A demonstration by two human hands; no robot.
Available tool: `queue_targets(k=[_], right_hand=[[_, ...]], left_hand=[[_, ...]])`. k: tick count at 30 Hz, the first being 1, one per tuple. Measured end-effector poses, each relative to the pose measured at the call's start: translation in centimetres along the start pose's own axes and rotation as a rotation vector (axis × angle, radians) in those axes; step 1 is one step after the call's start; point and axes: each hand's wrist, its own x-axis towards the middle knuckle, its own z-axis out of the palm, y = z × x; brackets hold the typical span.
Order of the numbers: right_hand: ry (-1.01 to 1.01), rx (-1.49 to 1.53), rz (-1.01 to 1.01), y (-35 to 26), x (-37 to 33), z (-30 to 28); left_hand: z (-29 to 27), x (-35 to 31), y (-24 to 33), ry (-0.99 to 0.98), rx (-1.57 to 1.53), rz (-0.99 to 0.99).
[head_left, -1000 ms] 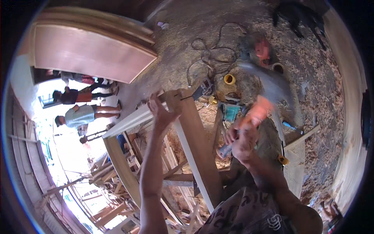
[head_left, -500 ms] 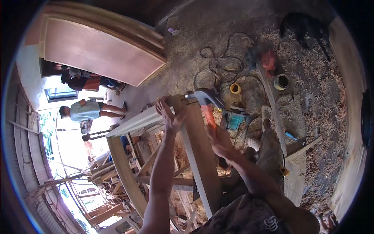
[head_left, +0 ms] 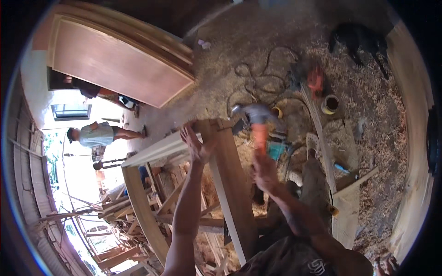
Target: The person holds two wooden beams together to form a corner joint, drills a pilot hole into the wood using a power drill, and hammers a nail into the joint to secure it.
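Claw hammer (head_left: 260,133), orange-gripped with a blurred metal head, appears just right of the corner of a pale timber frame (head_left: 229,179). The right hand (head_left: 265,174) wraps closed fingers round its grip. Fingers parted, the left hand (head_left: 198,146) lies over the smooth, square-edged corner. Open room separates right hand and beam; rough, shavings-strewn floor (head_left: 382,133) spreads beyond.

the hammer handle (head_left: 260,138) is orange, the hammer head (head_left: 258,113) grey, the wooden frame (head_left: 231,181) tan, the floor tool (head_left: 276,150) teal.
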Motion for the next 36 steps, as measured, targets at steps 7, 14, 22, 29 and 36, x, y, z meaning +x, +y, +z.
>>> queue_targets(k=[7,14,22,29,36], right_hand=[[-0.188,-0.218,-0.705,3.6,1.5,-5.5],[-0.056,0.369,-0.058,-5.9,-3.5,-3.1],[-0.011,-0.609,-0.199,5.5,1.9,-1.4],[-0.394,0.222,-0.342,-7.5,-4.7,-12.1],[-0.204,-0.242,-0.140,4.6,-1.5,-1.1]], left_hand=[[1.2,0.4,1.5,-0.035,-0.023,-0.020],[-1.1,-2.4,-2.0,-0.078,0.037,-0.082],[0.2,-1.4,0.3,-0.070,0.013,-0.037],[-0.6,-4.1,0.1,0.049,-0.044,-0.070],[-1.5,-6.4,1.1,0.047,-0.076,-0.115]])
